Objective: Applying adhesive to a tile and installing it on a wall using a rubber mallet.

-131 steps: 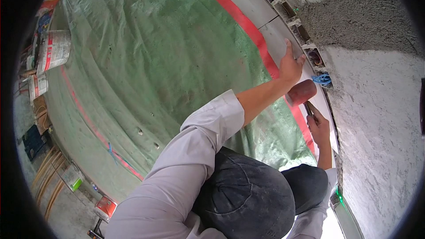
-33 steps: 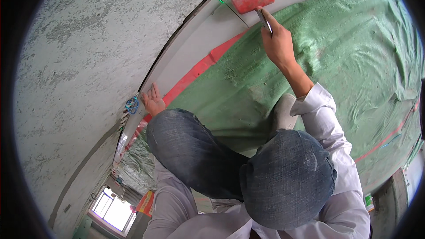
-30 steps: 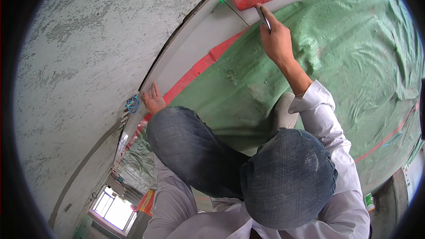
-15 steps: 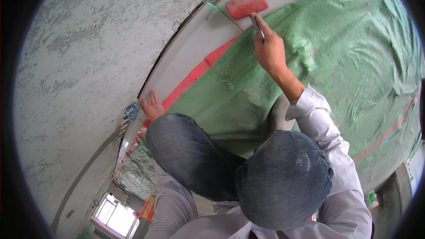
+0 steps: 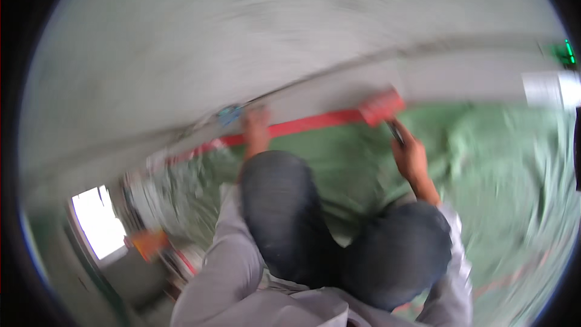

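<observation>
My right hand point(image 5: 411, 156) is wrapped round the dark handle of a red-headed rubber mallet point(image 5: 382, 106). The mallet's head overlaps the edge of the pale strip of tile point(image 5: 451, 82) along the rough wall, where the strip meets the green sheet. On the left, my left hand point(image 5: 257, 128) rests at the same strip with its fingers pointing toward the wall. Blur softens the fingers, but they look laid out flat with nothing in them. A tangle of blue cord point(image 5: 230, 115) lies just left of that hand. Red tape point(image 5: 315, 123) runs between the two hands.
A wrinkled green protective sheet point(image 5: 502, 169) covers the floor beneath my bent knees. The rough grey wall point(image 5: 242, 30) rises beyond the strip. A bright window point(image 5: 98, 221) and an orange object point(image 5: 148, 244) are at the lower left. Green light point(image 5: 569, 52) shines at the far right.
The whole view has turned, so the wall now lies across the top, and the picture is blurred. The mallet appears lower and further right, closer to the strip's near edge, still in my right hand.
</observation>
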The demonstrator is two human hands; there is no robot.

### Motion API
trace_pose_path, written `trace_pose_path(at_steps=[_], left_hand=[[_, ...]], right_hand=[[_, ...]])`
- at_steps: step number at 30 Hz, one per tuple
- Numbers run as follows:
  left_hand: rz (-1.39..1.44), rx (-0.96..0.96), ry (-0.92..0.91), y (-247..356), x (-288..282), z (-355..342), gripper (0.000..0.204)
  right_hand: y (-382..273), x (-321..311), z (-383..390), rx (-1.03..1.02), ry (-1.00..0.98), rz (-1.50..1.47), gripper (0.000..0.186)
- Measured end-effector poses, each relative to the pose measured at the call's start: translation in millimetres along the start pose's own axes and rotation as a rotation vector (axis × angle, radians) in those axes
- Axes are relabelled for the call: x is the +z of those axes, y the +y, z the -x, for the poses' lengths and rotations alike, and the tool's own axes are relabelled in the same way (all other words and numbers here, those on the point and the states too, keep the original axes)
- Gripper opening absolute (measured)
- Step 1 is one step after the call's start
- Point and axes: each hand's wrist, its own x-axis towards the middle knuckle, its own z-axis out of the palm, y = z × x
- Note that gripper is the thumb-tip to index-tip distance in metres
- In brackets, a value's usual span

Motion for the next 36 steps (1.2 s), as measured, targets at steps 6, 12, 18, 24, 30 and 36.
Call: trace_pose_path(at_steps=[6, 12, 18, 24, 30, 36], left_hand=[[1.155, -0.437, 0.531, 28, 83, 15, 0.057], [0.46, -0.509, 0.838, -11, -27, 26, 0.067], [0.596, -0.43, 0.944, -38, -84, 8, 0.07], [0.404, -0.478, 0.752, -14, -77, -1, 0.08], [0.481, -0.466, 0.831, 4, -78, -7, 0.081], [0.425, -0.468, 0.805, 9, -76, -4, 0.084]], right_hand=[[-17, 45, -22, -0.108, -0.413, 0.268, 0.053], [-98, 126, -48, -0.346, -0.702, 0.419, 0.052], [-158, 192, -67, -0.301, -0.906, 0.643, 0.052], [-231, 267, -82, -0.413, -1.047, 0.677, 0.057], [-281, 346, -75, -0.379, -1.185, 0.84, 0.058], [-271, 375, -74, -0.385, -1.16, 0.878, 0.057]])
